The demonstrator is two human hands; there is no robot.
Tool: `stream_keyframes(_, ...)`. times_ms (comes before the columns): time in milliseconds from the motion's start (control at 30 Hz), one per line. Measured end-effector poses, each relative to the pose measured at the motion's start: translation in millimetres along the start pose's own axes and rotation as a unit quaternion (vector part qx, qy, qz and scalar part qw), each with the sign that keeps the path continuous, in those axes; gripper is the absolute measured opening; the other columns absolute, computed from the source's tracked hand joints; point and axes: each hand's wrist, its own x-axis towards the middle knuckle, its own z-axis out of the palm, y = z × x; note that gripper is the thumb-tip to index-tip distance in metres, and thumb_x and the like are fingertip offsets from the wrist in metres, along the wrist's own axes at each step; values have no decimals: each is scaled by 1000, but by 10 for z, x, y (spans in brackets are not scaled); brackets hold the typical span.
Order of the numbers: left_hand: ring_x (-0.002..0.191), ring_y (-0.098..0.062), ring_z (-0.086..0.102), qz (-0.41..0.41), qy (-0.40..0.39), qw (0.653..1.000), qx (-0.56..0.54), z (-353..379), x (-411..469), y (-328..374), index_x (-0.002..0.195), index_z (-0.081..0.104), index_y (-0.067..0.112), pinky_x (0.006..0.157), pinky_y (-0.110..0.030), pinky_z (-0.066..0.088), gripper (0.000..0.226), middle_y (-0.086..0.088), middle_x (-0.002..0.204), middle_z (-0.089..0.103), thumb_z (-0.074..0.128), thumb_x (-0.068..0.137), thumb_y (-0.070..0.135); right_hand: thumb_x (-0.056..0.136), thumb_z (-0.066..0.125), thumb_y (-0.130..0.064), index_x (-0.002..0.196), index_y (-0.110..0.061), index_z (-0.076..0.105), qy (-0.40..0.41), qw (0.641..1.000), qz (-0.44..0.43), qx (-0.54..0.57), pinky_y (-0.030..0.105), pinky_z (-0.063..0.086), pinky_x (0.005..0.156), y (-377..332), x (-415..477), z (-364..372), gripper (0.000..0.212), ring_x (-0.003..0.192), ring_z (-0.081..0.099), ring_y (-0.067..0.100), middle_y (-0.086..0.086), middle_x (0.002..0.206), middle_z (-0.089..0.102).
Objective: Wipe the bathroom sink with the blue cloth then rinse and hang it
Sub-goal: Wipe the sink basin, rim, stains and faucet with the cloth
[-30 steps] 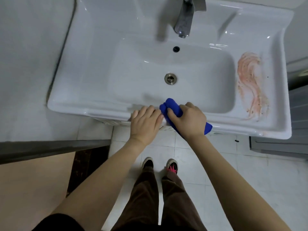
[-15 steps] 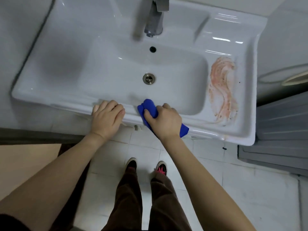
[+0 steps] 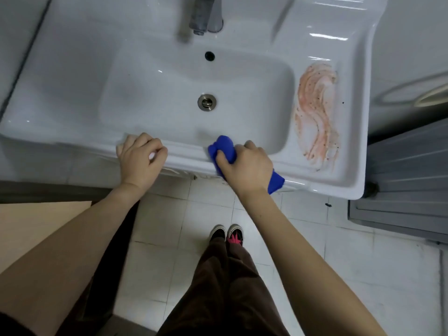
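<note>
The white ceramic sink (image 3: 72, 76) fills the upper view, with a metal faucet (image 3: 202, 15) at the back and a round drain (image 3: 206, 102) in the basin. An orange-pink smear (image 3: 317, 112) with dark specks covers the sink's right ledge. My right hand (image 3: 244, 166) is closed around the bunched blue cloth (image 3: 224, 147), pressing it on the front rim; a corner of the cloth sticks out by my wrist. My left hand (image 3: 139, 157) rests on the front rim to the left, fingers curled over the edge, holding nothing loose.
A grey ribbed cabinet or appliance (image 3: 407, 180) stands right of the sink. White floor tiles (image 3: 363, 275) lie below, with my brown trousers and dark shoes (image 3: 226, 235). A tan panel (image 3: 29, 221) and dark ledge are at the lower left.
My left hand has slid left along the front rim, away from the right hand, and its fingers have curled. The right hand stays on the rim with the cloth.
</note>
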Motion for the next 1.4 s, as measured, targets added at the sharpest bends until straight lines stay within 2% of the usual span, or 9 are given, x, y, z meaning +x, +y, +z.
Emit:
stream_keyframes(100, 86, -21, 41, 18, -5, 1000, 15, -6, 3, -33, 69, 59, 14, 71, -30, 13, 18, -2, 79, 57, 61, 87, 18, 91, 51, -50, 66, -16, 47, -14, 998, -42, 34, 27, 11, 47, -380, 2, 134, 42, 64, 39, 22, -1, 72, 44)
stream_keyframes(200, 87, -21, 42, 20, -9, 1000, 3, -21, -11, -31, 71, 60, 15, 72, -30, 13, 18, 0, 82, 58, 59, 88, 20, 89, 53, -52, 63, -17, 49, 22, 999, -31, 23, 26, 22, 48, 49, -60, 0, 44, 62, 42, 22, -2, 70, 45)
stream_keyframes(300, 89, -23, 43, 26, -10, 1000, -7, -34, -10, -31, 72, 61, 15, 72, -30, 13, 19, 0, 83, 59, 56, 88, 23, 89, 49, -53, 62, -15, 51, 36, 997, 51, -36, 30, 34, 50, 893, -112, -336, 47, 62, 51, 28, 3, 72, 52)
stream_keyframes(467, 88, -22, 43, 23, -2, 1000, -6, -37, -9, -29, 70, 59, 16, 71, -31, 12, 18, 0, 81, 58, 57, 87, 22, 89, 47, -52, 61, -14, 51, 48, 981, 167, -86, 28, 29, 49, 1528, -189, -723, 48, 60, 52, 30, 8, 76, 57)
stream_keyframes(700, 90, -29, 47, 44, 1, 999, 28, 14, -4, -74, 74, 64, 16, 74, -33, 19, 21, -4, 84, 63, 54, 88, 29, 91, 51, -48, 62, -15, 44, -19, 1000, -10, 23, 30, 27, 52, -22, -64, -21, 45, 65, 42, 24, -1, 72, 43)
stream_keyframes(967, 86, -36, 52, 42, 14, 997, 67, 43, 25, -79, 76, 69, 13, 72, -34, 21, 25, -11, 87, 67, 52, 86, 28, 90, 44, -51, 66, -10, 57, 43, 989, 127, -66, 34, 42, 53, 1770, -182, -763, 49, 66, 56, 33, 6, 75, 54)
stream_keyframes(1067, 86, -38, 53, 20, 5, 998, 65, 50, 52, -54, 75, 69, 11, 71, -32, 22, 28, -12, 88, 67, 49, 84, 28, 91, 46, -49, 74, -9, 64, 30, 985, 141, -91, 32, 34, 53, 1577, -128, -666, 47, 70, 57, 34, 7, 80, 54)
stream_keyframes(1267, 84, -38, 53, 18, -11, 998, 64, 18, 50, -47, 74, 68, 11, 72, -32, 31, 31, -11, 88, 66, 47, 85, 30, 95, 45, -49, 67, -14, 49, -28, 1000, -10, 10, 31, 26, 55, 379, -63, -210, 45, 70, 45, 25, 0, 78, 44)
stream_keyframes(1400, 86, -36, 52, 12, -20, 999, 45, -4, 58, -49, 73, 67, 13, 73, -32, 32, 33, -8, 88, 66, 45, 86, 34, 94, 47, -51, 71, -12, 60, 8, 1000, 14, -25, 30, 28, 54, 1005, -117, -413, 47, 70, 54, 31, 5, 78, 53)
